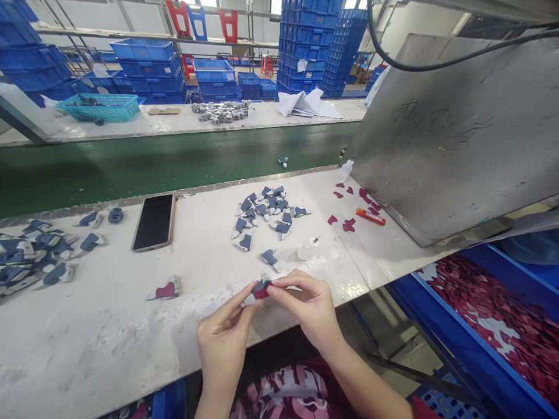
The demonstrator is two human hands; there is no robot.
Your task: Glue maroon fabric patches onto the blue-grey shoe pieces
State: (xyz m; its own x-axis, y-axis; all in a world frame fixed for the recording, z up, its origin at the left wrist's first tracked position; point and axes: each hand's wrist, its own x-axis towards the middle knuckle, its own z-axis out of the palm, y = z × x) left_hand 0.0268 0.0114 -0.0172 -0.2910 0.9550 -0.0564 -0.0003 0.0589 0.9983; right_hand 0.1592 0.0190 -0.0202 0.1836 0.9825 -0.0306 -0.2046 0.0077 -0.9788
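A small blue-grey and white moulded part (260,286) with a dark red piece on its near side is held just above the table's front edge. My left hand (225,337) pinches its white end between thumb and fingers. Thumb and forefinger of my right hand (312,308) press on the red piece at the other end. Just beyond my hands lie a single blue-grey and white part (269,258) and a small translucent bottle (308,249) with a thin dark tip. A similar part with a red face (166,289) rests to the left.
Several like parts form a group (262,209) mid-table and a pile (32,256) at far left, near a phone (154,222). Loose red pieces (348,225) and an orange-red tube (370,217) lie beside a metal panel (458,134). A blue bin (463,299) holds red pieces. Behind runs a green belt (174,163).
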